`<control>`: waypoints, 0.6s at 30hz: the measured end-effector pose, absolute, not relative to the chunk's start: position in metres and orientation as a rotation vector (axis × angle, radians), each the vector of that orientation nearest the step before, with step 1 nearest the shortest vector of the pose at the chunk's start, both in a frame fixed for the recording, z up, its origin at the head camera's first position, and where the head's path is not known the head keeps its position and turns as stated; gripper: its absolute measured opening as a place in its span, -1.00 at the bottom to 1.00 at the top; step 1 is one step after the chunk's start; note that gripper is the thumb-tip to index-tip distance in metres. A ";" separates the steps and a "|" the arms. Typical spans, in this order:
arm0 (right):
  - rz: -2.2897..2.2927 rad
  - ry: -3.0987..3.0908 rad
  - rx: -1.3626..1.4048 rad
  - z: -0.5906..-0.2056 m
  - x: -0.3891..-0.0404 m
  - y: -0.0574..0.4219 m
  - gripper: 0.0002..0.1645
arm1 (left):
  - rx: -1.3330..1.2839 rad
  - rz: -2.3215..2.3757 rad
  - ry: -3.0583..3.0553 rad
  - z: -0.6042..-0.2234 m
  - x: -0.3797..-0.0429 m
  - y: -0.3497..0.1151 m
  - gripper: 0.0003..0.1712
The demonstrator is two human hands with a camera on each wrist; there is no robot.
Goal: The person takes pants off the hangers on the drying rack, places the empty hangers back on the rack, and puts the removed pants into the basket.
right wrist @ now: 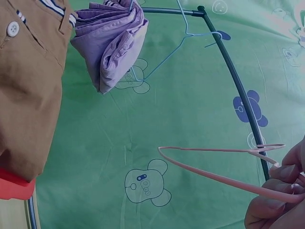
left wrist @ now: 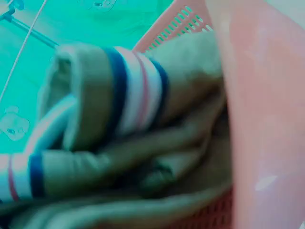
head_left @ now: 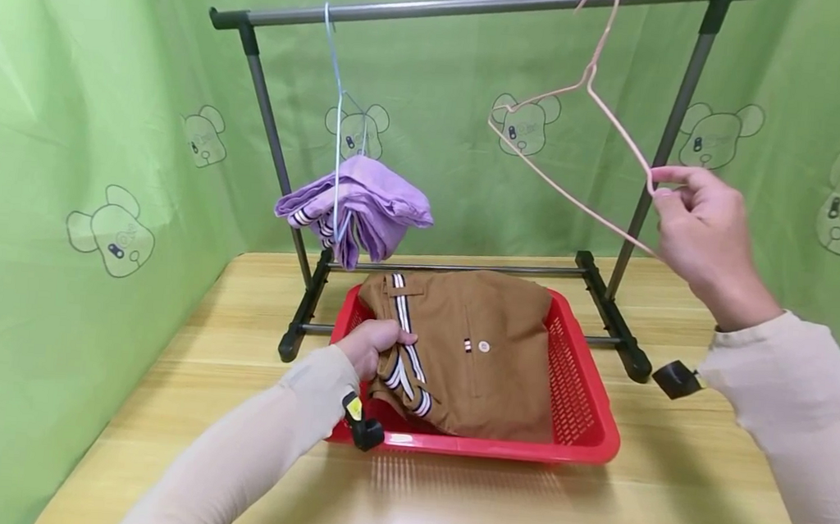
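My left hand [head_left: 372,345] grips the striped waistband of brown trousers [head_left: 511,327], which lie bunched in a red basket [head_left: 594,399]. A button and striped trim show on the trousers' upper side. In the left wrist view the waistband's striped edge [left wrist: 138,90] stands up in a loop; the hand itself is not seen there. My right hand [head_left: 711,227] pinches one end of a pink hanger [head_left: 545,173], held tilted in the air. The hanger's hook overlaps the rack's rail in the head view. The right wrist view shows the fingers [right wrist: 271,198] curled round the hanger.
A grey rack [head_left: 455,6] with black feet [head_left: 611,326] stands behind the basket on the wooden table [head_left: 232,395]. A blue hanger [head_left: 339,124] hangs from its rail, bearing folded purple cloth [head_left: 380,201]. Green curtain [head_left: 41,183] with bear prints encloses the table.
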State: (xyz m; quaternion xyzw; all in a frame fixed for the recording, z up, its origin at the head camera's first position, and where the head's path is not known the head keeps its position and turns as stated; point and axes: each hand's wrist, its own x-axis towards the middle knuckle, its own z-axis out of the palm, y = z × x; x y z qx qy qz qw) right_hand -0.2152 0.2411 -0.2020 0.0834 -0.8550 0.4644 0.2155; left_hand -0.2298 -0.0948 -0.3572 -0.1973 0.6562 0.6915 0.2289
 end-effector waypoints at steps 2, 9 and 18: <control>1.286 -2.370 0.234 -0.202 -0.215 0.241 -0.58 | -0.547 1.916 1.822 -0.362 -0.230 -0.094 -0.94; 1.276 -2.372 0.239 -0.204 -0.215 0.242 -0.58 | -0.601 1.944 1.898 -0.376 -0.233 -0.091 -0.89; 1.267 -2.377 0.243 -0.203 -0.216 0.243 -0.60 | -0.592 1.879 1.836 -0.377 -0.240 -0.092 -0.92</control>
